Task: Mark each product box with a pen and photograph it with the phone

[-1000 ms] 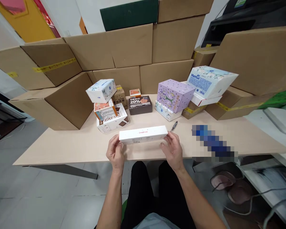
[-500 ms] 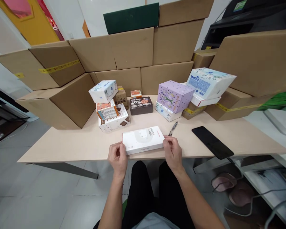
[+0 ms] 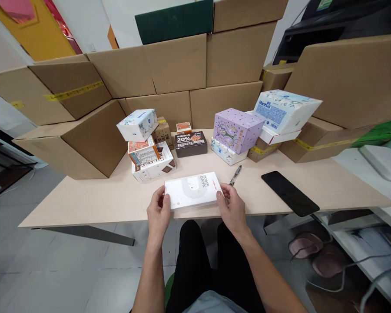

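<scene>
A flat white power bank box [image 3: 193, 191] is at the table's front edge, its printed face up and tilted toward me. My left hand [image 3: 159, 210] grips its left end, thumb on top and fingers partly hidden behind. On the right end, my right hand [image 3: 232, 208] holds the box the same way, thumb on the near corner. Just beyond the right hand lies a pen [image 3: 236, 174]. Farther right, a black smartphone [image 3: 289, 193] rests flat near the front edge.
Boxes are stacked at left, with a tissue pack [image 3: 138, 124] on top. A dark box [image 3: 191, 144] stands mid-table. At right are a purple box [image 3: 237, 129] and a Manhua tissue pack [image 3: 285, 111]. Large cardboard boxes [image 3: 179, 61] wall the back of the table [image 3: 94, 204].
The white box has tilted so that its top face turns more toward me and its front side shows less. My right hand has shifted slightly left along with it. The camera view has moved slightly.
</scene>
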Demonstrator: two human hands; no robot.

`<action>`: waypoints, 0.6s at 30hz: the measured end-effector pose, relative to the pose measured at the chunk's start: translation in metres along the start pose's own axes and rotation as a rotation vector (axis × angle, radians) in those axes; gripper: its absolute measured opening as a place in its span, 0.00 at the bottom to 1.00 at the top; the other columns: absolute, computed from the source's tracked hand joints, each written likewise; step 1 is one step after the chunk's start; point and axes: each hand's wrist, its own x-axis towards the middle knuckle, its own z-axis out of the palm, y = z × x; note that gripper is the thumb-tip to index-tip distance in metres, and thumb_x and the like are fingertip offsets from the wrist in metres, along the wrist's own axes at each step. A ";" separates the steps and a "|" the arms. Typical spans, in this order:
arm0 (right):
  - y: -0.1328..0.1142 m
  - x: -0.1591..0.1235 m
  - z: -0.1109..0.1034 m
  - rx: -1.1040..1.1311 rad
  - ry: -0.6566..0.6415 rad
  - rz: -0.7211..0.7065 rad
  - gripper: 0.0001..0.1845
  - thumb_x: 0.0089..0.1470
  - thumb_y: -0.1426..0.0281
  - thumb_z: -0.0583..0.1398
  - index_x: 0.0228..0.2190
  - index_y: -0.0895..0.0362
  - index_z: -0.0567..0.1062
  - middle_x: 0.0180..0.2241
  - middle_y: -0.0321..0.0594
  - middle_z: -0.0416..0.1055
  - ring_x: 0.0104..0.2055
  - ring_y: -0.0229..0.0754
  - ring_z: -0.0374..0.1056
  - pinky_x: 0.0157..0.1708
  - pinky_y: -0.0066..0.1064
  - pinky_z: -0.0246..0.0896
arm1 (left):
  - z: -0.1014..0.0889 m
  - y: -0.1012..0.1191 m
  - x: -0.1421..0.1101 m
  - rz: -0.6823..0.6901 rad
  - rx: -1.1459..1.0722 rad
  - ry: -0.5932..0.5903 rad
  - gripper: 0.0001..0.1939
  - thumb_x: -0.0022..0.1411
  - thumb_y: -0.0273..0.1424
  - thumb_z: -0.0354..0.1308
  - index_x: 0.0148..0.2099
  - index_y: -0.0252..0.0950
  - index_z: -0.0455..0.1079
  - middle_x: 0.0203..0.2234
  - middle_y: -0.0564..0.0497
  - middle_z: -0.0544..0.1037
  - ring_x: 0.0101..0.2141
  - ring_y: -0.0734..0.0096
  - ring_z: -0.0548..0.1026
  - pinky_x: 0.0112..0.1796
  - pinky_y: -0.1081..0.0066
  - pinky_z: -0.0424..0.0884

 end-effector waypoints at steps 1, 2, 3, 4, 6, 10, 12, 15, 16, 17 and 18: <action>0.001 -0.001 0.000 0.020 0.009 -0.013 0.17 0.63 0.60 0.57 0.49 0.54 0.73 0.46 0.48 0.77 0.46 0.48 0.74 0.42 0.41 0.74 | 0.000 0.001 0.000 0.004 -0.012 0.008 0.22 0.64 0.43 0.60 0.57 0.39 0.73 0.51 0.43 0.79 0.50 0.60 0.77 0.51 0.60 0.73; 0.003 -0.003 0.000 0.046 0.021 -0.029 0.16 0.64 0.61 0.57 0.50 0.54 0.73 0.47 0.47 0.77 0.47 0.48 0.74 0.44 0.41 0.74 | 0.001 0.002 0.000 0.011 -0.034 0.017 0.22 0.64 0.43 0.61 0.57 0.39 0.73 0.52 0.43 0.78 0.51 0.60 0.76 0.51 0.61 0.73; 0.005 -0.004 0.001 0.076 0.034 -0.045 0.16 0.64 0.62 0.58 0.51 0.53 0.72 0.48 0.47 0.77 0.49 0.48 0.74 0.47 0.42 0.73 | 0.002 0.003 -0.001 0.022 -0.063 0.029 0.23 0.64 0.44 0.61 0.57 0.39 0.72 0.53 0.42 0.78 0.51 0.60 0.76 0.51 0.61 0.74; 0.007 -0.005 0.001 0.106 0.047 -0.058 0.16 0.64 0.62 0.58 0.51 0.53 0.72 0.49 0.47 0.76 0.50 0.48 0.74 0.48 0.42 0.73 | 0.003 0.005 -0.001 0.038 -0.098 0.042 0.24 0.63 0.43 0.62 0.57 0.39 0.72 0.53 0.42 0.78 0.52 0.60 0.76 0.52 0.61 0.73; 0.009 -0.007 0.001 0.154 0.060 -0.069 0.17 0.64 0.63 0.58 0.53 0.53 0.71 0.51 0.47 0.76 0.52 0.49 0.73 0.50 0.44 0.73 | 0.007 0.008 -0.001 0.082 -0.171 0.073 0.24 0.61 0.42 0.64 0.57 0.39 0.72 0.54 0.42 0.77 0.53 0.61 0.76 0.54 0.62 0.73; 0.012 -0.007 0.001 0.204 0.071 -0.075 0.19 0.63 0.63 0.59 0.54 0.53 0.71 0.53 0.49 0.74 0.55 0.50 0.72 0.55 0.47 0.71 | 0.016 0.009 0.000 0.165 -0.243 0.129 0.24 0.60 0.41 0.66 0.57 0.40 0.71 0.54 0.43 0.77 0.52 0.61 0.77 0.56 0.60 0.72; 0.012 -0.007 0.001 0.215 0.076 -0.080 0.19 0.63 0.64 0.59 0.54 0.53 0.71 0.53 0.49 0.73 0.56 0.50 0.72 0.57 0.48 0.70 | 0.019 0.006 0.000 0.193 -0.258 0.148 0.24 0.60 0.40 0.66 0.57 0.40 0.71 0.54 0.43 0.77 0.52 0.61 0.77 0.56 0.59 0.72; 0.014 -0.007 0.003 0.213 0.084 -0.083 0.18 0.62 0.64 0.60 0.53 0.53 0.70 0.53 0.50 0.73 0.55 0.50 0.72 0.57 0.49 0.70 | 0.019 0.001 -0.002 0.219 -0.261 0.172 0.24 0.60 0.38 0.66 0.57 0.40 0.71 0.52 0.44 0.77 0.52 0.62 0.77 0.57 0.59 0.72; 0.015 -0.008 0.003 0.210 0.089 -0.082 0.18 0.62 0.64 0.60 0.53 0.53 0.70 0.52 0.50 0.73 0.55 0.50 0.72 0.57 0.49 0.70 | 0.019 0.000 -0.002 0.225 -0.257 0.175 0.24 0.60 0.37 0.66 0.58 0.41 0.71 0.52 0.44 0.77 0.52 0.61 0.76 0.56 0.58 0.72; 0.016 -0.008 0.004 0.209 0.096 -0.080 0.18 0.62 0.64 0.60 0.53 0.53 0.70 0.52 0.50 0.73 0.55 0.50 0.72 0.57 0.50 0.70 | 0.018 -0.002 -0.003 0.229 -0.252 0.176 0.24 0.61 0.37 0.65 0.58 0.41 0.71 0.51 0.44 0.76 0.52 0.61 0.76 0.56 0.58 0.73; 0.017 -0.009 0.004 0.211 0.104 -0.077 0.19 0.62 0.63 0.61 0.53 0.53 0.70 0.52 0.50 0.73 0.55 0.50 0.72 0.57 0.50 0.70 | 0.018 -0.003 -0.004 0.234 -0.248 0.176 0.24 0.61 0.37 0.65 0.58 0.41 0.71 0.51 0.44 0.76 0.53 0.61 0.76 0.56 0.58 0.73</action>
